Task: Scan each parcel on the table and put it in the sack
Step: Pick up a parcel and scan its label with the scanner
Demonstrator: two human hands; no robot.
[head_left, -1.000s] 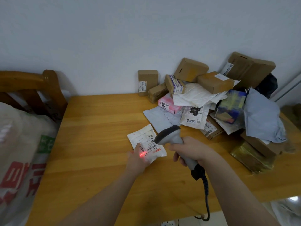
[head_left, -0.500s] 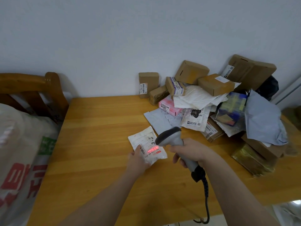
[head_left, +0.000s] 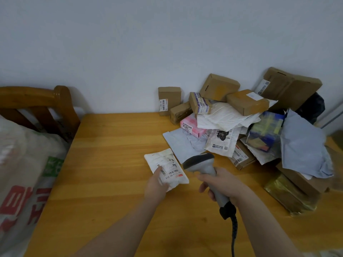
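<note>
My right hand (head_left: 222, 184) grips the scanner (head_left: 202, 164) by its handle. My left hand (head_left: 156, 184) pinches the white parcel (head_left: 167, 167) by its near corner at mid-table (head_left: 111, 145), long axis running away from me. The sack (head_left: 24, 164) lies well left, nearer that hand; the pile (head_left: 241, 123) sits far right.

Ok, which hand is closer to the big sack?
Left. The left hand, holding the white parcel, is to the right of the sack; the right hand, gripping the scanner, is farther right.

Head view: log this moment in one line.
left hand: holds white parcel | right hand: grips scanner | sack: beside table, left
</note>
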